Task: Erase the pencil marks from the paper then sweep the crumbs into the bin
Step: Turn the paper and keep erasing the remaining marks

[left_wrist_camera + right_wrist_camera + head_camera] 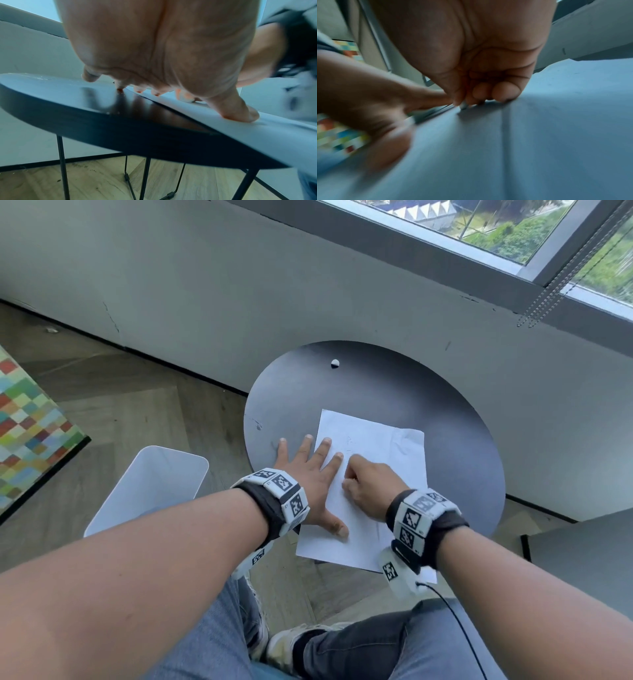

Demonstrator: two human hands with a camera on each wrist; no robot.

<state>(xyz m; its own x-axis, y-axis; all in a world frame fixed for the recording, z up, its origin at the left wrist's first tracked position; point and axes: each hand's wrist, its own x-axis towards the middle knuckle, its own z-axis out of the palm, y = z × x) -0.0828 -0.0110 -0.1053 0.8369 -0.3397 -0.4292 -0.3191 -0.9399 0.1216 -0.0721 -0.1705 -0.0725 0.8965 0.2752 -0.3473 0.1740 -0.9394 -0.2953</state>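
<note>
A white sheet of paper (376,446) lies on the round black table (394,385), its near corner hanging over the edge. Faint pencil marks (349,441) show near its top left. My left hand (308,470) lies flat with spread fingers, thumb (240,113) and two fingertips pressing the paper's left edge (223,121). My right hand (366,484) is curled just right of it and pinches a small grey-white eraser (463,106) against the paper (539,135). Most of the eraser is hidden by the fingers.
A white bin (150,491) stands open on the wooden floor, left of the table and below its edge. A small white round thing (335,363) lies on the far part of the table. A wall and window run behind. My legs are under the near edge.
</note>
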